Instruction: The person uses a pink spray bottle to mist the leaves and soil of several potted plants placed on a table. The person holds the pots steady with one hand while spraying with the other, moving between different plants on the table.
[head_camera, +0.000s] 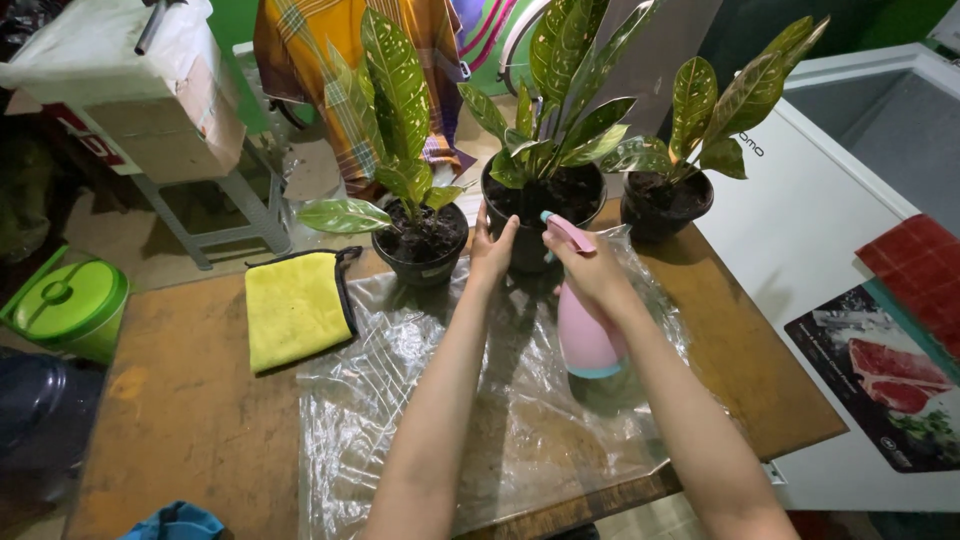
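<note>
At the far left I see a green lidded bucket (68, 305) on the floor beside the wooden table (190, 400). On the table lies a yellow microfibre cloth (296, 308) with a dark edge, flat, just beside the left edge of a clear plastic sheet (500, 430) that covers the middle of the tabletop.

Behind the cloth stands the left potted croton (420, 240), in a black pot at the back edge of the sheet, its spotted green and yellow leaves upright.

My left hand (490, 250) reaches forward with fingers stretched open and pressed flat against the left side of the middle potted croton (540, 200); it steadies the black pot rather than closing around it. That middle pot sits at the back of the plastic sheet, between the other two plants.

My right hand (592, 268) is clenched around the neck of a pink spray bottle (585, 340), held upright just in front of the middle pot, its pink nozzle with a teal tip pointing left towards the plant.

Further right stands the right potted croton (668, 200), in a black pot near the table's back corner. Beyond the table is a white chest freezer (830, 230).
</note>
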